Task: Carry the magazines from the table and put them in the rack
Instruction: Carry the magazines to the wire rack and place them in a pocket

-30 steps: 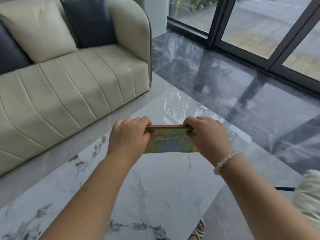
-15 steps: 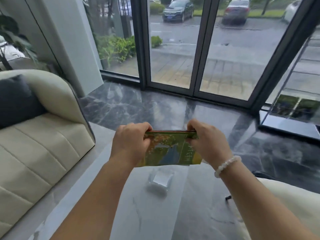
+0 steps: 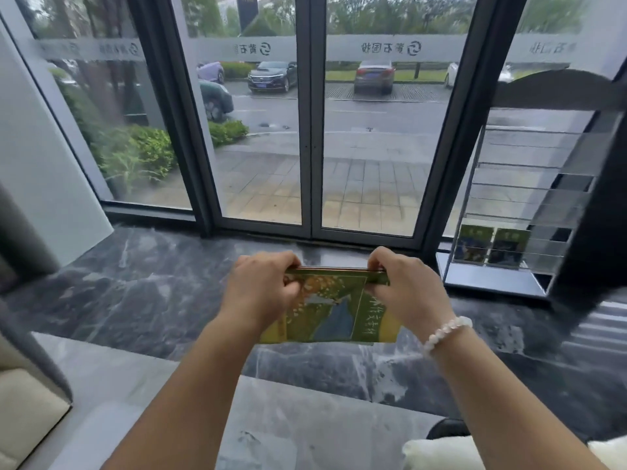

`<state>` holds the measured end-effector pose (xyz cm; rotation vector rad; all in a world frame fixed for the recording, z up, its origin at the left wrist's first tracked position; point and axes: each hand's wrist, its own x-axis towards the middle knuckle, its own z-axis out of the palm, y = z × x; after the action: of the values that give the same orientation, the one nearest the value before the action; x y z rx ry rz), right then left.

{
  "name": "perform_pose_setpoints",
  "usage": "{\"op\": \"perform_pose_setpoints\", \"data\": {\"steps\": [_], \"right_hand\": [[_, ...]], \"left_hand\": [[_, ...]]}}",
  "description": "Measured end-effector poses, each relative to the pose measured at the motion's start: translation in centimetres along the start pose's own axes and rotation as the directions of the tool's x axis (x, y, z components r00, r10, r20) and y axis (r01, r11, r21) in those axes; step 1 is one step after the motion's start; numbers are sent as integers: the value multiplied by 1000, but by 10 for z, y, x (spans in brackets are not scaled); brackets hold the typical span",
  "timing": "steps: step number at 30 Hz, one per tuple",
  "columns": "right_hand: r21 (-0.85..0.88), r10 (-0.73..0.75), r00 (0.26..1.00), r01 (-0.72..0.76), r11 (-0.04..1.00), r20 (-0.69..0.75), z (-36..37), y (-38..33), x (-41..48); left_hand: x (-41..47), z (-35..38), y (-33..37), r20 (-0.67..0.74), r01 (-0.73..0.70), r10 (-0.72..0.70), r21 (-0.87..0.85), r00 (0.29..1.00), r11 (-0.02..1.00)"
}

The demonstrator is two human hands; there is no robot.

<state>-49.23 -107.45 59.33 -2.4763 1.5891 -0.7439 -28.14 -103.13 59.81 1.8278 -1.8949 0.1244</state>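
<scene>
I hold a stack of green and yellow magazines [image 3: 330, 312] in front of me, above the dark marble floor. My left hand [image 3: 261, 291] grips the stack's top left corner and my right hand [image 3: 405, 288] grips its top right corner. The covers hang down towards me. The magazine rack [image 3: 529, 198], a dark frame with wire tiers, stands at the right by the window. Two similar magazines [image 3: 490, 247] sit in its lowest tier.
Tall glass doors [image 3: 310, 130] with dark frames fill the wall ahead. A pale rug edge [image 3: 135, 401] lies below my arms. A cream sofa arm [image 3: 23, 385] is at the lower left and a white cushion [image 3: 451, 452] at the lower right.
My view has swung from the marble table and sofa up and right to the windows and rack. Both hands keep their grip on the magazines, now carried off the table.
</scene>
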Motion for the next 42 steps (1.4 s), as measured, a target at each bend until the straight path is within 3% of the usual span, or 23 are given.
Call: {"op": "perform_pose_setpoints", "data": {"steps": [7, 19, 27, 42], "right_hand": [[-14, 162, 985, -163, 987, -55, -5, 88, 90], [-79, 447, 879, -464, 882, -165, -33, 252, 205], [-46, 561, 821, -567, 822, -108, -60, 380, 277], [-88, 671, 724, -688, 721, -160, -96, 583, 370]], "left_hand": [[146, 65, 26, 92, -110, 122, -123, 988, 986], [354, 184, 121, 182, -362, 400, -211, 898, 908], [469, 268, 206, 208, -390, 441, -246, 873, 887], [639, 396, 344, 210, -406, 536, -450, 818, 795]]}}
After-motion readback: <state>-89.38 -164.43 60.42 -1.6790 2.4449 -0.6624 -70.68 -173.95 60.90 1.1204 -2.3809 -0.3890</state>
